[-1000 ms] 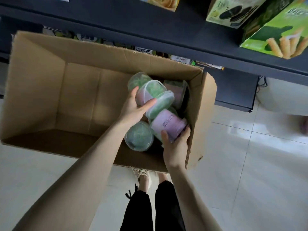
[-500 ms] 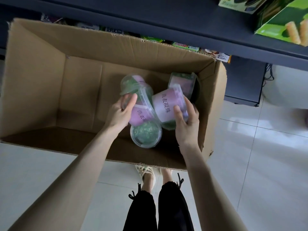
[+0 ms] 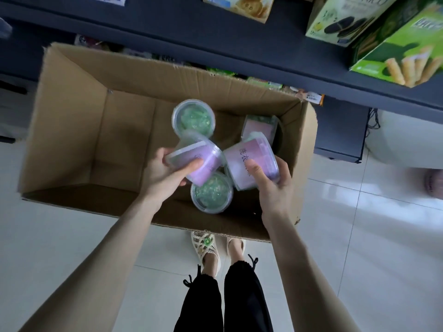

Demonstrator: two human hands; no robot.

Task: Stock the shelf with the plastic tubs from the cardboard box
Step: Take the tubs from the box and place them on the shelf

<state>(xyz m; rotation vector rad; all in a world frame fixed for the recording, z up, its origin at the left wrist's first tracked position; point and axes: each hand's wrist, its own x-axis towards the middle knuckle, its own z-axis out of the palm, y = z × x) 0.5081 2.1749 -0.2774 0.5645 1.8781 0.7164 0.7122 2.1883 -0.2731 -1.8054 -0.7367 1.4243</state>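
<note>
White tiled floor (image 3: 359,259) fills the lower part of your view. Your feet in pale sandals (image 3: 208,248) stand on it, just in front of the box.

Dark shelf (image 3: 215,39) runs across the top of the view. It carries a green snack carton (image 3: 395,44) at the right, with a pale biscuit carton (image 3: 340,20) beside it.

Open cardboard box (image 3: 72,140) sits on the floor below the shelf edge. Its left half shows bare cardboard; all the tubs are in its right half.

Three tubs lie loose in the box:
- a far tub (image 3: 193,117), lid up, green contents visible;
- a near tub (image 3: 212,192), lid up, green contents visible;
- a corner tub (image 3: 260,127) against the right wall, tilted.

Your left grip (image 3: 163,173) holds a left tub (image 3: 199,159) with a purple label, thumb across the label, fingers behind it. The tub is tilted.

Your right grip (image 3: 275,188) holds a right tub (image 3: 249,161), also purple-labelled and tilted, thumb on the label, fingers curled round its right side.

Both held tubs are inside the box opening, just beside each other, above the near tub.
</note>
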